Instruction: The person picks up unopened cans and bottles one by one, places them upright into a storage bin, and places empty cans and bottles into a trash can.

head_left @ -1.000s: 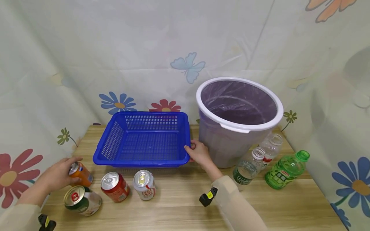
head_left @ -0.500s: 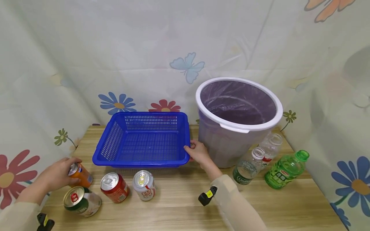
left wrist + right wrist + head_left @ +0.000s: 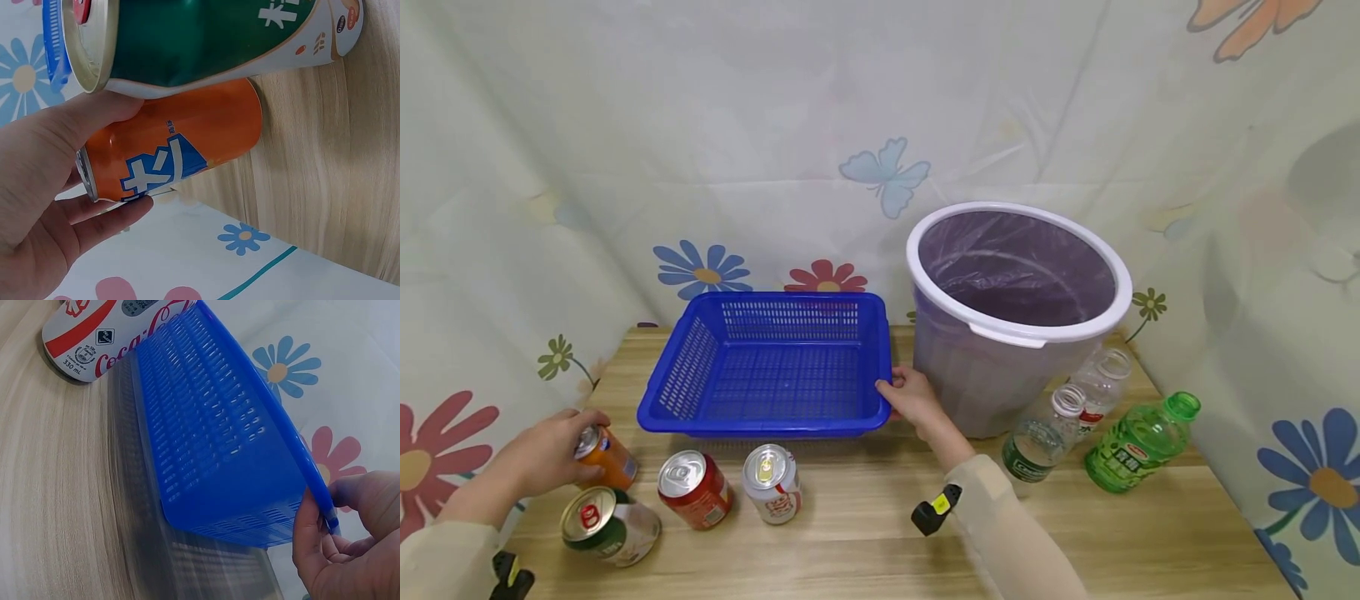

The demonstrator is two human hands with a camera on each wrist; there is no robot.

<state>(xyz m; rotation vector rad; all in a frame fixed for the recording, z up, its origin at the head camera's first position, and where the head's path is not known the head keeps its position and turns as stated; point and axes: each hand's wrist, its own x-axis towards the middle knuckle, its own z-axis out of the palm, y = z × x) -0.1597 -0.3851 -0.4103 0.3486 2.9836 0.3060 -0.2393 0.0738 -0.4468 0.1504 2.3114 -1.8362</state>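
Observation:
My left hand (image 3: 550,454) grips an orange soda can (image 3: 187,137) near its top, thumb on one side and fingers on the other. The can stands on the table at the far left, behind a green and white can (image 3: 613,527) with a red tab. With thumb and fingers, my right hand (image 3: 917,398) pinches the right rim of a blue plastic basket (image 3: 206,425). No items lie in the basket. In front of it stand a red can (image 3: 696,490) and a white Coca-Cola can (image 3: 772,483).
A large bin (image 3: 977,375) with a white rim and a plastic liner stands right of the basket. Beside it are a clear bottle (image 3: 1041,437) with a green label, another clear bottle (image 3: 1101,383) and a green bottle (image 3: 1138,446). A flowered cloth (image 3: 737,125) hangs behind the table (image 3: 865,533).

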